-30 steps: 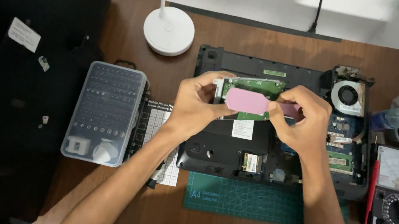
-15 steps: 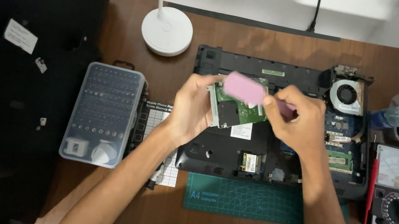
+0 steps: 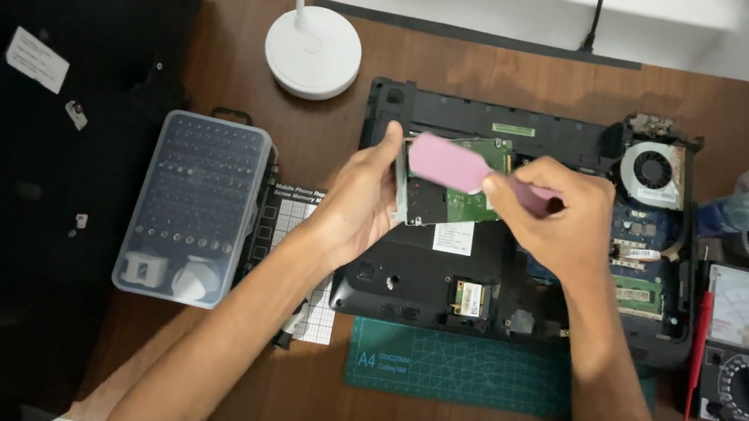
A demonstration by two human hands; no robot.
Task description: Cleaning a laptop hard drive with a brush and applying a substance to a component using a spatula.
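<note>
Above the opened laptop [image 3: 508, 263], a flat green-faced drive [image 3: 443, 197] was gripped by the left hand [image 3: 360, 203], a pink brush [image 3: 463, 167] clasped at its two o'clock edge by the right hand [image 3: 565, 222].

Left hand [image 3: 360, 203] holds a green circuit board [image 3: 443, 197] above the opened laptop [image 3: 504, 283]; right hand [image 3: 565, 222] presses a pink brush [image 3: 463, 167] on it.

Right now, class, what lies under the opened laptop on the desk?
A green cutting mat sticks out from under the laptop at its near edge. How far the mat reaches beneath is hidden by the laptop.
</note>
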